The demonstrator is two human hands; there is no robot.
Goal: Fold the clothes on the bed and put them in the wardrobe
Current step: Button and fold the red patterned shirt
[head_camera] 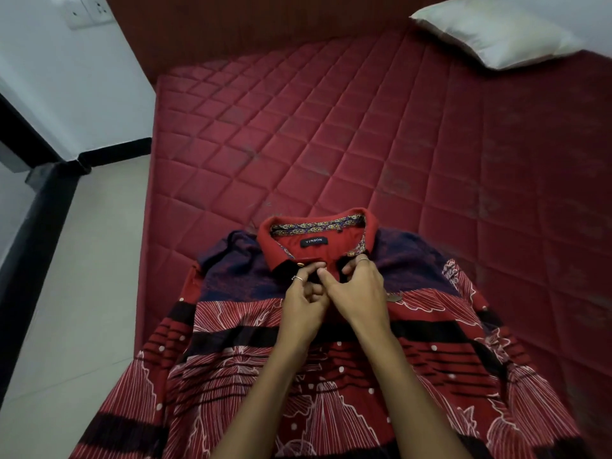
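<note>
Shirt (298, 376) first: a red polo patterned with dark bands, white line drawings and dots lies face up and spread flat at the near edge of the bed (414, 134), collar (318, 226) pointing toward the far edge and sleeves fanned out to either side. We have both hands at the placket just under the collar. Our left hand (303, 301) has its fingers curled in, thumb and forefinger pinching the dark strip of fabric beside a small gold button (300, 264). Our right hand (359, 289) is curled the same way, nipping the opposite edge of the opening, so the two sets of fingertips meet at the centre of the chest. Rings show on fingers of both hands.

We judge that we are fastening or straightening the neck opening, a step of preparation ahead of folding. No fold has yet been made: body and sleeves lie open, and part of the hem runs out of sight below. Folding this garment and carrying it to the wardrobe both remain to do. No wardrobe is in view, and we see no other clothes on the quilted red mattress, though the near part of the bed is hidden from us.

A white pillow (493, 31) rests at the far right corner of the bed. Pale floor tiles (82, 260) run along the bed's left edge, with a wall socket (87, 9) above.
</note>
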